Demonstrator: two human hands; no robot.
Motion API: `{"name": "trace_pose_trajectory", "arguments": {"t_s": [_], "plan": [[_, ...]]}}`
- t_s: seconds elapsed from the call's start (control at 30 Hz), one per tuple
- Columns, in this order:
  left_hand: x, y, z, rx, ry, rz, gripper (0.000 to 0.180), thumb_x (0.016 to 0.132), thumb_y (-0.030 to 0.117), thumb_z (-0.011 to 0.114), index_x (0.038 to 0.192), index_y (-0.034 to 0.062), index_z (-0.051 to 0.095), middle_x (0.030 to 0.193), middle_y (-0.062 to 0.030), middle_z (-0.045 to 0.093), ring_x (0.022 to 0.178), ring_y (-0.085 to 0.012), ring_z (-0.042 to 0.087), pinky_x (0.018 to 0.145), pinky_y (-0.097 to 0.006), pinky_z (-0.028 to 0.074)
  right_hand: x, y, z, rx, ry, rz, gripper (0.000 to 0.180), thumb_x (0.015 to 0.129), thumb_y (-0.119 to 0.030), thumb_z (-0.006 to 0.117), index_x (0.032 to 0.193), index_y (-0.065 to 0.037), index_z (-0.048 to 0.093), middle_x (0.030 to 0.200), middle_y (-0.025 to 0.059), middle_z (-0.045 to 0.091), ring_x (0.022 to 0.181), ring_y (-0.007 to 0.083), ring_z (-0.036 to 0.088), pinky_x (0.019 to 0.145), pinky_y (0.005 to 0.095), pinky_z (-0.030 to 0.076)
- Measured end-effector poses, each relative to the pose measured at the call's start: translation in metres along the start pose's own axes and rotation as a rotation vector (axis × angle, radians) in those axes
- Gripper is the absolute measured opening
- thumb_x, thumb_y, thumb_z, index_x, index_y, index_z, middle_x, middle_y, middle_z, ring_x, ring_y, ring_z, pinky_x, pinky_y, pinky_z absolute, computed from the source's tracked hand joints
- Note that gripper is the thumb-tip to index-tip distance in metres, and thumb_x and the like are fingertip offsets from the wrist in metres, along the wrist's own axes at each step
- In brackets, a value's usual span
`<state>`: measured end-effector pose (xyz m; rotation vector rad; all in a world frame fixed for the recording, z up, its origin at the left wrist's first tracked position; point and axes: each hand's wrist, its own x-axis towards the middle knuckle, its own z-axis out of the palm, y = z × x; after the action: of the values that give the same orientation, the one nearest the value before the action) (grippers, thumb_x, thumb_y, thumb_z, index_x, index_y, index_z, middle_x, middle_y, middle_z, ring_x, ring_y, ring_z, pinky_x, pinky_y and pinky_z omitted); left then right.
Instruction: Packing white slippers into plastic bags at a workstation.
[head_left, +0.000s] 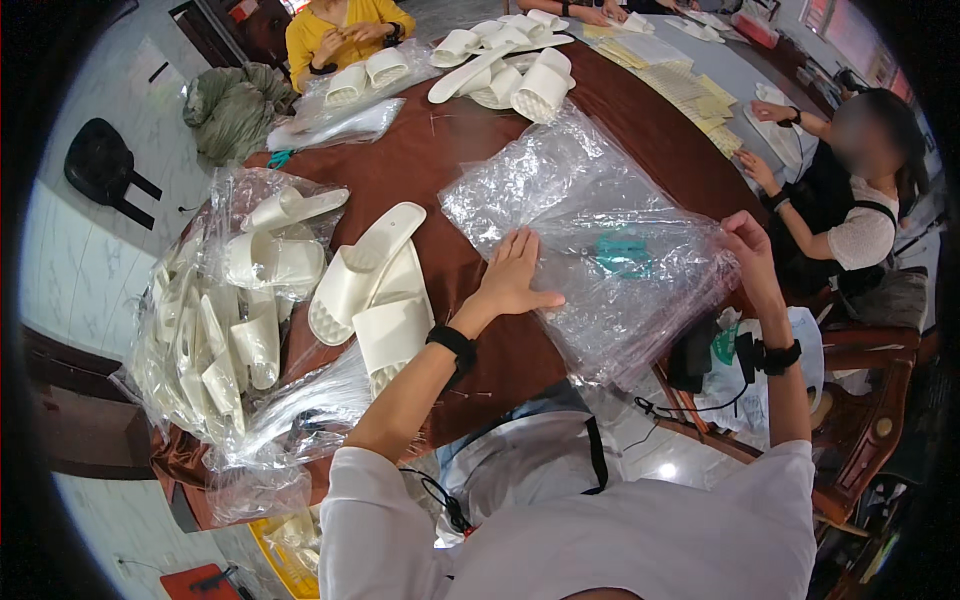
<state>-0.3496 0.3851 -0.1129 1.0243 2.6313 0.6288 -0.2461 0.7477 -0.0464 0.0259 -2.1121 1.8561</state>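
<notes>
A stack of clear plastic bags (600, 190) with teal printing lies on the brown-covered table in front of me. My left hand (512, 275) is spread flat on the near left part of the bags, thumb pointing right. At the bags' right edge, my right hand (745, 245) pinches the plastic between thumb and fingers, slightly raised. Just left of my left forearm lies a pair of cream slippers (392, 330), one slipper tilted against the other. Both wrists wear black bands.
Bagged cream slippers (205, 340) crowd the table's left side, with a bundle of clear plastic strands (295, 415) nearer me. More loose slippers (545, 85) are piled at the far edge. Yellowish sheets (690, 85) lie on a grey table, where a person (850, 190) works. A wooden chair (865, 400) stands right.
</notes>
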Motion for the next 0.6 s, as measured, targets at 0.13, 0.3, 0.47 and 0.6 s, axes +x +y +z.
{"name": "trace_pose_trajectory", "arguments": {"t_s": [0.13, 0.3, 0.47, 0.6], "plan": [[-0.002, -0.005, 0.001, 0.003, 0.005, -0.008, 0.115, 0.064, 0.062, 0.067, 0.140, -0.0072, 0.016, 0.147, -0.0248, 0.015, 0.138, -0.0385, 0.008, 0.112, -0.046, 0.011, -0.006, -0.032, 0.010, 0.630, -0.238, 0.212, 0.006, 0.085, -0.002, 0.052, 0.089, -0.006, 0.051, 0.091, 0.0043, 0.056, 0.081, 0.0148, 0.059, 0.072, 0.0266, 0.048], [0.001, -0.006, 0.004, -0.008, 0.037, 0.024, 0.116, 0.063, 0.062, 0.068, 0.140, -0.0068, 0.017, 0.147, -0.0246, 0.015, 0.138, -0.0384, 0.009, 0.112, -0.046, 0.012, 0.005, 0.004, 0.012, 0.497, -0.234, 0.499, 0.032, 0.085, -0.011, 0.058, 0.114, -0.001, 0.051, 0.102, 0.0118, 0.061, 0.093, 0.0249, 0.062, 0.081, 0.0333, 0.052], [-0.001, -0.007, 0.003, 0.008, 0.062, 0.025, 0.114, 0.062, 0.061, 0.069, 0.139, -0.0066, 0.020, 0.146, -0.0247, 0.018, 0.137, -0.0388, 0.012, 0.111, -0.047, 0.014, 0.025, 0.024, 0.057, -0.587, -0.422, 0.055, 0.039, 0.077, -0.019, 0.066, 0.112, -0.003, 0.059, 0.108, 0.0099, 0.062, 0.101, 0.0247, 0.059, 0.087, 0.0341, 0.046], [0.001, 0.002, -0.005, 0.026, 0.049, 0.020, 0.114, 0.060, 0.061, 0.070, 0.138, -0.0067, 0.022, 0.145, -0.0249, 0.022, 0.135, -0.0391, 0.017, 0.109, -0.048, 0.017, 0.030, 0.037, 0.065, -0.779, -0.493, -0.439, 0.039, 0.074, -0.021, 0.067, 0.109, -0.003, 0.062, 0.111, 0.0127, 0.061, 0.100, 0.0300, 0.059, 0.088, 0.0372, 0.045]]}}
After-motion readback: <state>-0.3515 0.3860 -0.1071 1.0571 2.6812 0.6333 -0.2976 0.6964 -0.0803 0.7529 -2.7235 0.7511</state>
